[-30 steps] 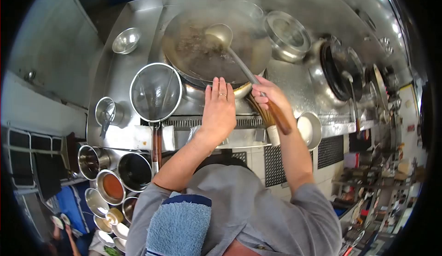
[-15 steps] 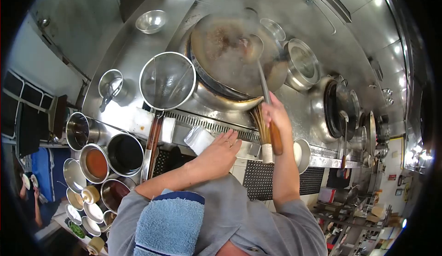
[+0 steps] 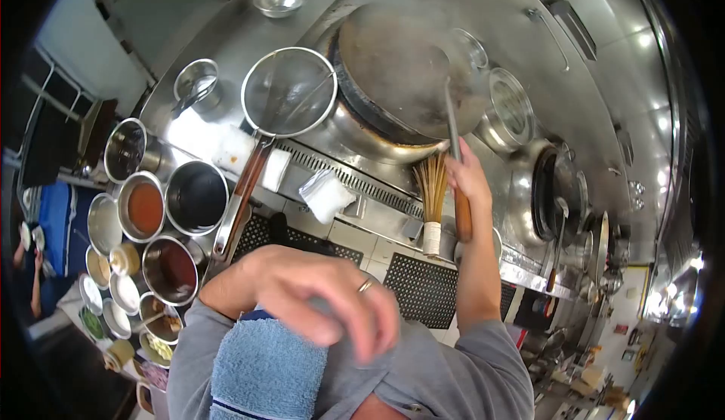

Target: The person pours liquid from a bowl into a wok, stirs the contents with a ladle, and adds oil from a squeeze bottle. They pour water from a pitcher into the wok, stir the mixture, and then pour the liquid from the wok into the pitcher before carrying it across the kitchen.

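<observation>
My right hand point(image 3: 468, 169) is wrapped round a ladle point(image 3: 463, 212) by its wooden handle. Its metal shaft reaches up into a steaming wok point(image 3: 393, 65), where steam and brown liquid hide the bowl. Just left of that handle a bamboo brush point(image 3: 432, 193) with a white-wrapped grip leans at the stove edge. My left hand point(image 3: 325, 292) is raised before my chest, somewhat blurred, fingers loosely bent and apart, holding nothing. It wears a ring and is nearest the blue towel point(image 3: 268, 367) on my shirt. A folded white cloth point(image 3: 326, 193) lies at the stove's front edge.
A round strainer point(image 3: 289, 92) rests left of the wok. Steel pots with sauces point(image 3: 145, 207) and several small bowls crowd the left side. Another wok point(image 3: 545, 193) and a lidded pot point(image 3: 507, 110) stand to the right. A person's arm point(image 3: 36, 284) shows at far left.
My left hand has lifted off the stove edge beside the white cloth and come back toward my chest. The ladle now stands steeper in the wok, its bowl no longer visible. The view has shifted.
</observation>
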Demonstrator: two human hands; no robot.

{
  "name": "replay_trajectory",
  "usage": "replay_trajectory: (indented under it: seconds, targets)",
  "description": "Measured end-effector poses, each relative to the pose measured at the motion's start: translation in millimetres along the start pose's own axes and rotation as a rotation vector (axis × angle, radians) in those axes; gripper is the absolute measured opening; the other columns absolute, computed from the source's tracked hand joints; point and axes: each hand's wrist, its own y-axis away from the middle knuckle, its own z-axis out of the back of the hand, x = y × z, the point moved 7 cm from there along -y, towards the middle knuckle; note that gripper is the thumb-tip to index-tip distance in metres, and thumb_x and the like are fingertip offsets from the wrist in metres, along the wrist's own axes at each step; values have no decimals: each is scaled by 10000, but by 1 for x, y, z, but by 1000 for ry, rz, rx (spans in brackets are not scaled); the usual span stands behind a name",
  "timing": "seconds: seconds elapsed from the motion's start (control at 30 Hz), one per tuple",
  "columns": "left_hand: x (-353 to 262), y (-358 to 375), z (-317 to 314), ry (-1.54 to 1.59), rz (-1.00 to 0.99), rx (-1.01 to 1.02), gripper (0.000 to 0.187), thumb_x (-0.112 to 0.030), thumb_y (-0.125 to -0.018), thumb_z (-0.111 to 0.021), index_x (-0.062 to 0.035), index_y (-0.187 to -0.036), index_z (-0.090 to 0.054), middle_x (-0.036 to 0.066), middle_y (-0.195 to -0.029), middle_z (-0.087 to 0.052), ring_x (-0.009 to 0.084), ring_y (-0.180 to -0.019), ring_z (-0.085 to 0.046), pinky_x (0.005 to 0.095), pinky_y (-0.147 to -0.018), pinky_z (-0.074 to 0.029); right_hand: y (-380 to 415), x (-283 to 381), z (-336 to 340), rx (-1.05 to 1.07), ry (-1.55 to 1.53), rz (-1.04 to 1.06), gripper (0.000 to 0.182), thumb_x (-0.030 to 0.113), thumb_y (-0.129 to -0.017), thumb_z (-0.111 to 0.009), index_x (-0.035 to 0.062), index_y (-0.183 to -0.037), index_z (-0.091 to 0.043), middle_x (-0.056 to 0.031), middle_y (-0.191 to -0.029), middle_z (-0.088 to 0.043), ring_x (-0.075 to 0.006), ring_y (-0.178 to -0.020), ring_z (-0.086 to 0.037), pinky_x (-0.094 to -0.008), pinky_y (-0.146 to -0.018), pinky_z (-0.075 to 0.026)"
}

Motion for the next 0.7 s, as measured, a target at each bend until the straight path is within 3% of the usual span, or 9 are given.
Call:
replay_trajectory:
  seconds: [0.1, 0.2, 0.27, 0.3, 0.37, 0.5, 0.57, 0.63, 0.7]
  targets:
    - [-7, 9, -24, -114, -60, 164, 254, -193, -893, -704, 5, -1051, -679, 168, -1037, -585, 346, -985, -562, 419, -822, -469, 41, 1, -2, -19, 220, 80, 686, 67, -877, -537, 25, -1502, -258, -41, -658, -536, -121, -420, -466, -287, -366, -396]
    - [8, 11, -43, -350, -1, 181, 209, -164, -897, -699, 17, -1001, -687, 138, -946, -562, 286, -880, -543, 389, -708, -459, 30, -1, -4, 146, -362, -24, 417, 32, -881, -538, 11, -1286, -440, -18, -639, -494, -88, -421, -439, -240, -348, -353]
    - [5, -11, -48, -570, -21, -27, 188, -143, -900, -690, 19, -995, -684, 136, -910, -585, 287, -828, -561, 382, -665, -461, -1, -4, 1, 241, -854, -140, 211, -3, -896, -546, 60, -1086, -482, -12, -682, -484, -55, -442, -420, -193, -339, -300]
    - [1, -23, -50, -684, -27, -138, 177, -132, -902, -686, 21, -992, -683, 135, -891, -596, 288, -802, -570, 378, -644, -461, -13, -3, 7, 288, -912, -96, 238, 4, -907, -563, 55, -1120, -471, 4, -721, -492, -42, -454, -419, -187, -337, -293]
    - [-13, -49, -59, -824, -323, -482, 161, -122, -936, -632, 22, -988, -683, 123, -844, -627, 292, -702, -583, 350, -597, -459, -25, 1, 25, 338, -677, -14, 279, 36, -922, -575, 81, -1160, -437, 25, -696, -469, -39, -448, -413, -195, -340, -319]
    - [32, -102, -98, -194, -403, -432, 123, -77, -911, -642, 13, -994, -648, 146, -873, -653, 298, -809, -635, 368, -700, -516, -25, 15, 52, 4, -30, 109, 371, 90, -904, -581, 70, -1255, -463, 30, -627, -435, -64, -436, -421, -246, -339, -365]
    - [39, -111, -97, -46, -395, -340, 147, -58, -905, -643, 24, -1027, -632, 156, -907, -650, 299, -863, -649, 384, -751, -542, -43, 1, 56, -8, 30, 148, 473, 88, -884, -598, 63, -1329, -441, 23, -625, -447, -80, -435, -431, -260, -355, -389]
    - [30, -106, -90, -68, -473, -320, 119, -53, -926, -604, 32, -1005, -635, 160, -901, -649, 292, -851, -647, 383, -740, -540, -79, -32, 49, 57, -31, 84, 545, 76, -900, -583, 76, -1404, -377, 21, -631, -449, -78, -435, -429, -256, -367, -391]
    - [33, -100, -85, -12, -511, -307, 158, -90, -957, -559, 43, -989, -637, 161, -896, -649, 287, -843, -647, 385, -727, -537, -62, -21, 12, 179, -548, -74, 502, 54, -917, -567, 86, -1369, -350, 16, -650, -461, -66, -444, -432, -240, -370, -374]
